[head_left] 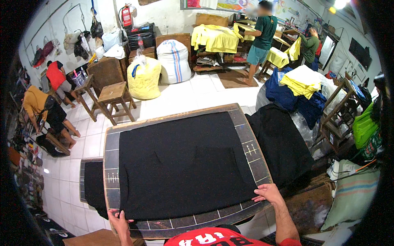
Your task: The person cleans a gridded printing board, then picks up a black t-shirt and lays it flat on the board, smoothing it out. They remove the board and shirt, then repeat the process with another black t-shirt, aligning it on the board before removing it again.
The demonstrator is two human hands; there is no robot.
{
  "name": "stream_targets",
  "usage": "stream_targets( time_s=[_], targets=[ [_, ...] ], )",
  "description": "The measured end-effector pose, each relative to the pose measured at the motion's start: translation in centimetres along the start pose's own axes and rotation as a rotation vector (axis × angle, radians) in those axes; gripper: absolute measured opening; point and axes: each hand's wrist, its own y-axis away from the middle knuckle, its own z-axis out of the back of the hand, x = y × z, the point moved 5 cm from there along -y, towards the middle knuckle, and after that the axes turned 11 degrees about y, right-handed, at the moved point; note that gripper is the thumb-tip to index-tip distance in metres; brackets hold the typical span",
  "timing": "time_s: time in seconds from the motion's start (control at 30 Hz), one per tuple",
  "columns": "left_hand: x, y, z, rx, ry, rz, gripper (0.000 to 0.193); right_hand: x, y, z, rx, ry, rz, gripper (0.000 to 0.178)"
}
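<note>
A large piece of black cloth (pixel 180 164) is spread over a wide dark board (pixel 154 224) with white ruled lines and marks along its borders. At the cloth's near left corner, my left hand (pixel 119 223) is closed, thumb and fingers pinching the cloth's edge. My right hand (pixel 269 193) reaches to the near right corner, its fingers bent on the cloth's edge over the board's border. Faint folds run across the middle of the cloth. Beyond the board's right side hangs more black fabric (pixel 283 143).
Behind the board stand a wooden stool (pixel 113 96), a yellow sack (pixel 144 78) and a white sack (pixel 175 61). Blue bundles (pixel 277 88) topped with yellow cloth (pixel 301 80) sit at the right. A second board (pixel 83 180) lies lower left. Several people work farther off.
</note>
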Motion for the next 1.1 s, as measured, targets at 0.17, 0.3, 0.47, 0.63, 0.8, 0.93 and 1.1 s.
stream_targets(
  time_s=[0.17, 0.3, 0.47, 0.63, 0.8, 0.93, 1.1],
  targets=[
    [0.4, -0.4, 0.4, -0.028, 0.014, -0.011, 0.039, -0.2, -0.3, 0.2, 0.01, -0.011, -0.003, 0.049],
    [0.7, -0.4, 0.4, -0.008, -0.008, -0.044, 0.039, -0.2, -0.4, 0.4, -0.003, -0.006, -0.008, 0.047],
    [1.0, -0.4, 0.7, -0.005, -0.053, -0.092, 0.039, 0.3, -0.2, 0.9, -0.006, 0.008, 0.035, 0.04],
    [-0.6, 0.6, -0.4, -0.041, -0.158, -0.136, 0.038, 0.3, -0.8, 1.1, -0.007, 0.085, 0.041, 0.043],
    [-5.4, 2.3, -2.7, -0.062, -0.526, -0.416, 0.034, 1.3, -0.6, 1.2, -0.089, 0.324, -0.01, 0.049],
    [-8.6, 4.6, -7.1, -0.09, -0.817, -0.706, 0.035, 5.7, 2.5, 0.1, -0.471, 0.997, 0.231, 0.055],
    [-7.1, 12.3, -21.7, 1.045, -0.476, -0.837, 0.046, 9.1, 5.0, -10.7, 0.045, 1.043, 1.072, 0.053]
  ],
)
